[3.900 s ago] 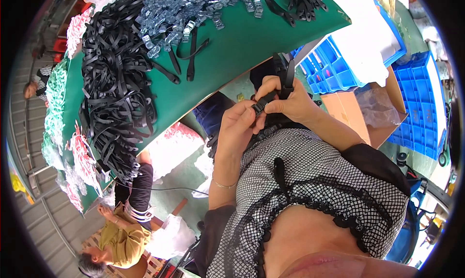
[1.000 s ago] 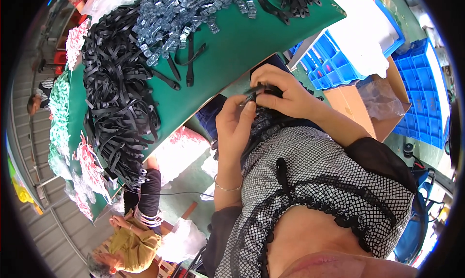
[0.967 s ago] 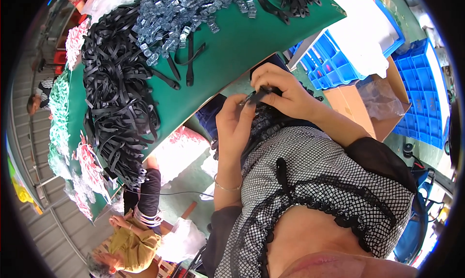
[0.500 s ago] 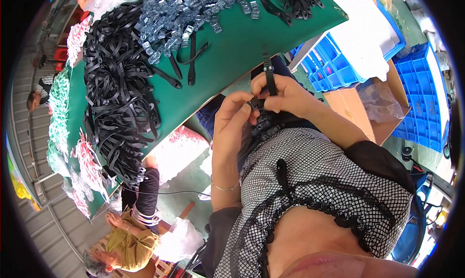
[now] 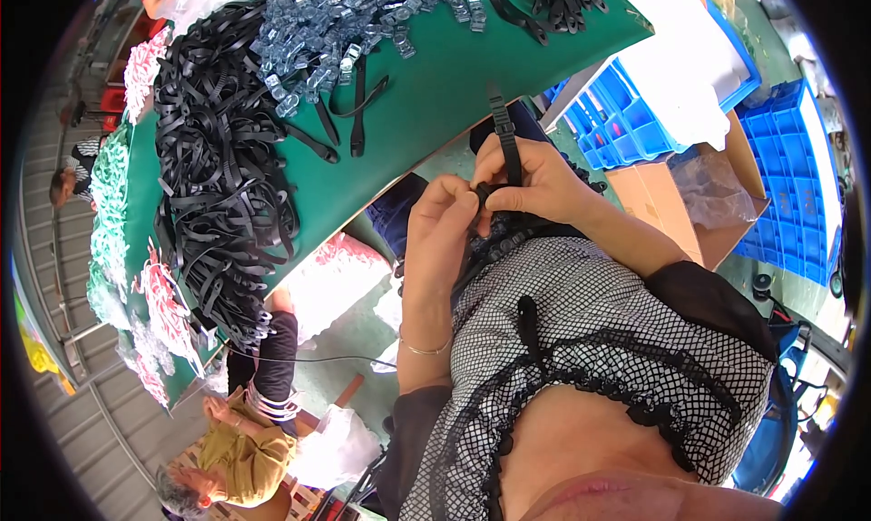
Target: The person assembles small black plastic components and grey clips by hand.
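A black ribbed strap (image 5: 506, 138) stands up out of my right hand (image 5: 544, 184), its toothed free end pointing toward the table. My right hand is closed, thumb and fingers pinching the strap's lower part. Against it, my left hand (image 5: 442, 217) is closed too, thumb and forefinger pinching the strap's dark end. Whether a buckle sits between the fingertips is hidden. More black straps and dark pieces lie on my lap just below the hands. On the green table, a heap of black straps (image 5: 222, 167) spreads beside a pile of clear bluish plastic buckles (image 5: 327, 31).
The green table's edge (image 5: 381, 187) runs just ahead of my hands. At right stand blue crates (image 5: 626, 113) and an open cardboard box (image 5: 667, 204) with plastic film. Bundles of pink and green straps (image 5: 111, 204) lie far left. Another person (image 5: 240, 457) sits at lower left.
My left fingertips have moved slightly right and closer to my right hand, covering more of the strap's end. The strap's free end has shifted a little.
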`<move>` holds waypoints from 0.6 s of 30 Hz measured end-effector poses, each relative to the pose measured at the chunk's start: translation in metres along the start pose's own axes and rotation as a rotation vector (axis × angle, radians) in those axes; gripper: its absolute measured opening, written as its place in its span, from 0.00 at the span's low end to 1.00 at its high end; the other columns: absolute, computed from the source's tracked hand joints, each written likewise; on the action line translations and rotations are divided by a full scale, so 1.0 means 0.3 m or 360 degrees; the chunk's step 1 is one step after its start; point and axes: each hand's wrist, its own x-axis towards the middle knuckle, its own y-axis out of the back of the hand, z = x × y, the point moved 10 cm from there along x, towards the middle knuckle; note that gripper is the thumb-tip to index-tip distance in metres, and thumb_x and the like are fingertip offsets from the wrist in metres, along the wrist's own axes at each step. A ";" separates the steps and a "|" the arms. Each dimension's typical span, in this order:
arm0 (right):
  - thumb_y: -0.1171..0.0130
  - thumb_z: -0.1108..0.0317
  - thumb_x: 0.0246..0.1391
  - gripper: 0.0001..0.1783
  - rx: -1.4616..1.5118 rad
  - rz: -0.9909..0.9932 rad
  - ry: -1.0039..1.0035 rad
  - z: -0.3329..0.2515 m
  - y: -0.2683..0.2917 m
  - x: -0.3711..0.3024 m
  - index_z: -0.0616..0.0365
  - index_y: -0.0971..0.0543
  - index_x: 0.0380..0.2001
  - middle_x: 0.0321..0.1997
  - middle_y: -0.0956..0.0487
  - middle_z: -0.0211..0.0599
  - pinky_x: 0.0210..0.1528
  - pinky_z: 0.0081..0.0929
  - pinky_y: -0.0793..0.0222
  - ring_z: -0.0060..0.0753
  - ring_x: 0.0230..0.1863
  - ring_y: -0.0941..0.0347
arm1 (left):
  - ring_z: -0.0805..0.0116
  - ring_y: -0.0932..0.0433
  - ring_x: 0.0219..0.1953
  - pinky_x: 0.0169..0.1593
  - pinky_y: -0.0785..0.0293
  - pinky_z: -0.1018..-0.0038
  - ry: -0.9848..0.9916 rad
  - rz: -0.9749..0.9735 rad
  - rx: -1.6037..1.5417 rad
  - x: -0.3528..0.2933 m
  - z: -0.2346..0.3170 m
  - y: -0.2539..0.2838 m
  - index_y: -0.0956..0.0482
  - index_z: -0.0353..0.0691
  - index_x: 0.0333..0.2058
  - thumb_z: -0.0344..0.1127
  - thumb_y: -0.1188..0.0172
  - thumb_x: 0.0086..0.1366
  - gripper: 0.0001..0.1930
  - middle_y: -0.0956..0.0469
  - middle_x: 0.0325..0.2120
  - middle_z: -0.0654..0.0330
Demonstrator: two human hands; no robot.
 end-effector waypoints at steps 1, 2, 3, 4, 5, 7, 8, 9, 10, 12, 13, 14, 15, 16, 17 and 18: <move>0.36 0.73 0.41 0.09 -0.0173 -0.0013 0.0090 -0.018 0.000 0.003 0.59 0.25 0.28 0.30 0.30 0.28 0.31 0.18 0.40 0.18 0.30 0.36 | 0.77 0.32 0.24 0.28 0.36 0.82 0.0013 0.0038 0.0082 -0.001 0.002 0.004 0.34 0.37 0.29 0.29 0.50 0.60 0.03 0.30 0.23 0.63; 0.36 0.73 0.41 0.09 -0.0172 -0.0014 0.0090 -0.017 -0.001 0.006 0.59 0.25 0.28 0.30 0.30 0.28 0.31 0.18 0.40 0.18 0.30 0.36 | 0.77 0.32 0.24 0.28 0.36 0.82 0.0012 0.0039 0.0082 -0.001 0.000 0.007 0.34 0.37 0.29 0.29 0.50 0.60 0.03 0.30 0.23 0.63; 0.36 0.72 0.40 0.10 -0.0247 -0.0012 0.0150 -0.029 -0.005 0.010 0.59 0.25 0.29 0.30 0.31 0.28 0.31 0.19 0.39 0.18 0.30 0.36 | 0.77 0.32 0.24 0.28 0.37 0.83 -0.0013 0.0040 0.0086 0.000 0.000 0.013 0.34 0.38 0.30 0.29 0.49 0.59 0.03 0.30 0.24 0.63; 0.35 0.72 0.40 0.11 -0.0322 -0.0009 0.0211 -0.041 -0.008 0.012 0.59 0.24 0.29 0.30 0.31 0.29 0.32 0.19 0.39 0.18 0.30 0.36 | 0.78 0.33 0.24 0.28 0.37 0.83 -0.0039 0.0041 0.0089 0.002 0.004 0.016 0.34 0.38 0.30 0.28 0.49 0.59 0.03 0.30 0.24 0.64; 0.35 0.72 0.40 0.11 -0.0323 -0.0011 0.0211 -0.039 -0.007 0.016 0.59 0.24 0.29 0.30 0.31 0.29 0.32 0.19 0.39 0.18 0.30 0.36 | 0.78 0.33 0.24 0.28 0.37 0.83 -0.0040 0.0042 0.0089 0.005 0.004 0.013 0.34 0.38 0.30 0.28 0.49 0.59 0.03 0.30 0.24 0.64; 0.39 0.72 0.44 0.08 -0.0595 -0.0094 0.0416 -0.077 -0.032 0.014 0.59 0.24 0.30 0.31 0.31 0.28 0.31 0.19 0.40 0.18 0.28 0.38 | 0.79 0.33 0.24 0.27 0.38 0.84 -0.0041 0.0089 -0.0085 0.011 0.002 0.011 0.34 0.38 0.31 0.28 0.47 0.58 0.04 0.31 0.25 0.64; 0.39 0.72 0.44 0.08 -0.0596 -0.0097 0.0416 -0.089 -0.034 0.012 0.59 0.24 0.30 0.31 0.31 0.28 0.31 0.19 0.40 0.18 0.28 0.38 | 0.79 0.33 0.24 0.27 0.38 0.84 -0.0044 0.0090 -0.0087 0.012 -0.002 0.014 0.34 0.38 0.31 0.28 0.47 0.58 0.04 0.31 0.25 0.64; 0.42 0.72 0.47 0.06 -0.0291 -0.0108 0.0120 -0.049 -0.024 0.014 0.59 0.24 0.31 0.31 0.31 0.28 0.31 0.18 0.40 0.18 0.29 0.37 | 0.79 0.33 0.24 0.27 0.37 0.84 -0.0070 0.0082 -0.0137 0.013 -0.004 0.021 0.33 0.38 0.32 0.27 0.46 0.58 0.05 0.30 0.26 0.64; 0.45 0.71 0.50 0.05 0.0014 -0.0118 -0.0176 0.001 -0.023 0.009 0.60 0.24 0.31 0.31 0.32 0.28 0.31 0.17 0.40 0.18 0.29 0.37 | 0.79 0.33 0.24 0.27 0.37 0.84 -0.0096 0.0073 -0.0186 0.012 -0.002 0.024 0.32 0.37 0.33 0.26 0.46 0.57 0.06 0.30 0.26 0.64; 0.49 0.71 0.53 0.06 -0.0128 0.0122 -0.0001 -0.015 0.039 0.014 0.60 0.24 0.30 0.30 0.31 0.28 0.31 0.16 0.39 0.18 0.29 0.36 | 0.80 0.33 0.25 0.27 0.36 0.84 -0.0188 0.0183 -0.0030 0.004 0.019 0.048 0.31 0.37 0.34 0.24 0.44 0.55 0.07 0.29 0.27 0.64; 0.52 0.70 0.55 0.08 -0.0269 0.0362 0.0174 -0.048 0.095 0.008 0.61 0.24 0.30 0.29 0.31 0.27 0.30 0.15 0.39 0.18 0.29 0.36 | 0.80 0.32 0.26 0.28 0.35 0.84 -0.0279 0.0293 0.0127 -0.007 0.041 0.068 0.30 0.36 0.35 0.22 0.43 0.54 0.09 0.29 0.28 0.64; 0.51 0.67 0.55 0.10 -0.0004 0.0406 -0.0063 -0.010 0.127 0.002 0.62 0.24 0.29 0.26 0.29 0.26 0.30 0.14 0.38 0.16 0.28 0.34 | 0.80 0.32 0.26 0.28 0.35 0.84 -0.0280 0.0297 0.0127 -0.013 0.046 0.072 0.30 0.36 0.35 0.22 0.43 0.54 0.09 0.29 0.28 0.64; 0.51 0.67 0.55 0.10 -0.0002 0.0402 -0.0064 -0.029 0.126 0.004 0.62 0.24 0.29 0.26 0.29 0.26 0.30 0.14 0.38 0.16 0.28 0.34 | 0.79 0.31 0.27 0.30 0.34 0.83 -0.0327 0.0305 0.0270 -0.022 0.063 0.072 0.30 0.36 0.35 0.22 0.43 0.53 0.10 0.28 0.28 0.64; 0.50 0.67 0.55 0.10 -0.0147 0.0262 -0.0241 -0.021 0.093 0.008 0.62 0.25 0.28 0.25 0.28 0.26 0.29 0.14 0.38 0.16 0.27 0.34 | 0.79 0.30 0.29 0.32 0.33 0.83 -0.0373 0.0312 0.0413 -0.028 0.078 0.070 0.29 0.35 0.35 0.21 0.42 0.52 0.10 0.28 0.28 0.64; 0.50 0.66 0.55 0.10 -0.0297 0.0130 -0.0415 -0.003 0.068 0.001 0.63 0.25 0.27 0.23 0.27 0.25 0.28 0.15 0.38 0.15 0.26 0.34 | 0.79 0.30 0.29 0.32 0.33 0.83 -0.0373 0.0305 0.0413 -0.025 0.074 0.064 0.29 0.35 0.35 0.21 0.42 0.52 0.10 0.28 0.28 0.64; 0.47 0.66 0.53 0.11 -0.0200 -0.0022 -0.0428 0.010 0.026 0.003 0.63 0.25 0.24 0.22 0.27 0.26 0.27 0.15 0.38 0.14 0.24 0.35 | 0.78 0.30 0.30 0.35 0.32 0.82 -0.0383 0.0241 0.0475 -0.020 0.068 0.043 0.29 0.34 0.34 0.21 0.41 0.52 0.10 0.27 0.29 0.64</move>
